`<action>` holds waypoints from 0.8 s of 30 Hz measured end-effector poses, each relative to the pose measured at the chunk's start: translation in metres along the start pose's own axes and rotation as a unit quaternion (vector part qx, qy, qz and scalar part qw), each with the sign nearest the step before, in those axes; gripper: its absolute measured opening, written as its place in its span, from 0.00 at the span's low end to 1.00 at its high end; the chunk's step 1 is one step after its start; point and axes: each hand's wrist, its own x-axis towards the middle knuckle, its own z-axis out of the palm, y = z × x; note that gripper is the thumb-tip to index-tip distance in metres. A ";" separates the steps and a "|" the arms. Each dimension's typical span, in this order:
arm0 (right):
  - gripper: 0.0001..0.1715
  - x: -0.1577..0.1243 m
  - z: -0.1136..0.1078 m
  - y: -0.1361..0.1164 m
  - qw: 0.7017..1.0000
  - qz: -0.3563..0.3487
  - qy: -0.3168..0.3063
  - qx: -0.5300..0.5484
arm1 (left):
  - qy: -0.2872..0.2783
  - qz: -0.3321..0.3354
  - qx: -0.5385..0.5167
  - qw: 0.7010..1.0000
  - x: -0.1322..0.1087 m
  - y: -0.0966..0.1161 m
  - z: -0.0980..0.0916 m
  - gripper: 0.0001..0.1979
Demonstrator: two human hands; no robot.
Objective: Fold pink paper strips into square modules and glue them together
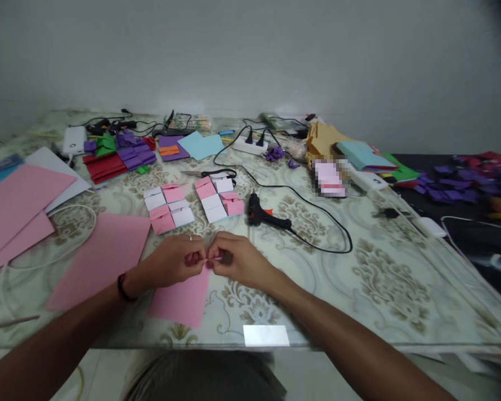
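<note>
Dim, even indoor light covers the worktop (pixel 329 289) around the left hand (pixel 182 259) and right hand (pixel 236 259), its direction hard to tell. Shade gathers in the curl of each hand, and the 2 forearms (pixel 79 320) darken toward the bottom, stretched by wide-angle distortion. Nearer the wearer than the right hand, a small white rectangle (pixel 266 336) shows brightest. Beyond both hands, the grey wall (pixel 250 61) looks softly lit; off to the right hand's far right, purple paper pieces (pixel 451 184) blur, pixelation masks a pink item (pixel 330 179), and black shades the upper corner.

A grey wall (pixel 234 61) backs the floral-topped table (pixel 338 278).
</note>
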 end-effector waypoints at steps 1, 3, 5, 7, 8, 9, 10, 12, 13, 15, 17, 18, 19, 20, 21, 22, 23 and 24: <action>0.12 0.000 -0.001 0.000 1.000 -0.005 0.002 0.002 | 0.005 0.005 -0.004 1.000 0.000 0.001 -0.001 0.08; 0.12 0.001 -0.003 -0.002 1.000 -0.010 0.004 0.006 | 0.010 0.009 -0.010 1.000 0.000 0.002 -0.004 0.07; 0.11 0.001 -0.007 -0.002 1.000 -0.008 0.003 0.007 | 0.014 0.004 -0.017 1.000 0.001 0.003 -0.009 0.07; 0.12 0.001 -0.014 -0.001 1.000 -0.003 0.002 0.002 | 0.020 -0.007 -0.031 0.999 0.001 0.004 -0.016 0.07; 0.12 0.002 -0.019 -0.001 1.000 -0.002 0.004 -0.003 | 0.024 -0.013 -0.040 0.999 0.002 0.004 -0.020 0.07; 0.12 0.002 -0.023 0.001 1.000 -0.001 0.008 -0.009 | 0.028 -0.021 -0.048 0.998 0.002 0.004 -0.024 0.07; 0.13 0.002 -0.028 0.002 1.000 0.001 0.014 -0.015 | 0.032 -0.030 -0.053 0.998 0.002 0.003 -0.028 0.07; 0.12 0.002 -0.037 0.004 0.999 0.008 0.037 -0.028 | 0.038 -0.052 -0.052 0.997 0.002 0.001 -0.033 0.06; 0.11 0.002 -0.041 0.005 0.998 0.011 0.051 -0.034 | 0.037 -0.063 -0.048 0.996 0.002 -0.001 -0.034 0.05; 0.09 0.002 -0.043 0.005 0.997 0.017 0.066 -0.040 | 0.021 -0.071 -0.024 0.997 0.002 -0.004 -0.033 0.05; 0.06 0.002 -0.040 0.004 0.997 0.018 0.056 -0.040 | -0.006 -0.062 0.021 0.998 0.002 -0.007 -0.029 0.05; 0.04 0.002 -0.037 0.003 0.998 0.018 0.044 -0.039 | -0.017 -0.053 0.046 0.997 0.001 -0.008 -0.026 0.04; 0.03 0.001 -0.033 0.002 0.999 0.018 0.031 -0.038 | -0.025 -0.045 0.068 0.996 0.001 -0.008 -0.022 0.03; 0.04 0.001 -0.028 0.001 0.999 0.018 0.019 -0.039 | -0.030 -0.038 0.083 0.995 0.001 -0.009 -0.019 0.00; 0.06 0.000 -0.025 0.001 0.999 0.018 0.010 -0.039 | -0.031 -0.034 0.092 0.995 0.000 -0.009 -0.017 0.03; 0.06 0.000 -0.021 0.001 0.999 0.019 0.002 -0.039 | -0.032 -0.033 0.096 0.994 0.000 -0.009 -0.014 0.06; 0.06 0.000 -0.018 0.001 0.999 0.017 -0.002 -0.038 | -0.034 -0.032 0.098 0.994 -0.001 -0.008 -0.012 0.07; 0.06 -0.001 -0.016 0.001 0.999 0.014 -0.004 -0.037 | -0.037 -0.032 0.099 0.994 -0.001 -0.008 -0.011 0.06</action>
